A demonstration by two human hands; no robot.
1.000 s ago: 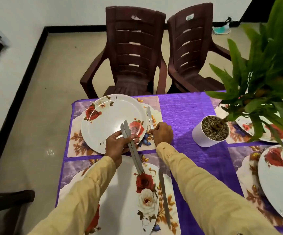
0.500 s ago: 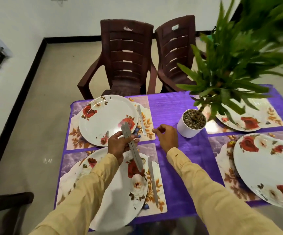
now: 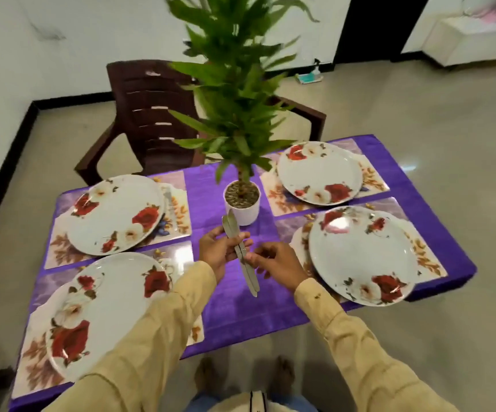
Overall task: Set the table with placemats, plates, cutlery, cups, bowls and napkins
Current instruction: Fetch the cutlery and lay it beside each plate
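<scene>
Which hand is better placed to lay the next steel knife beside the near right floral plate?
Probably the right hand: it pinches the steel knives that the left hand holds, and it hovers next to the near right white floral plate.

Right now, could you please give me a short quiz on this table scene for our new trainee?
1. True or false: the left hand grips two knives.
2. How many plates are laid out?
3. Where does the potted plant stand? A on a plate; B on the purple cloth; C on the floor.
Key: 1 true; 2 four; 3 B.
</scene>
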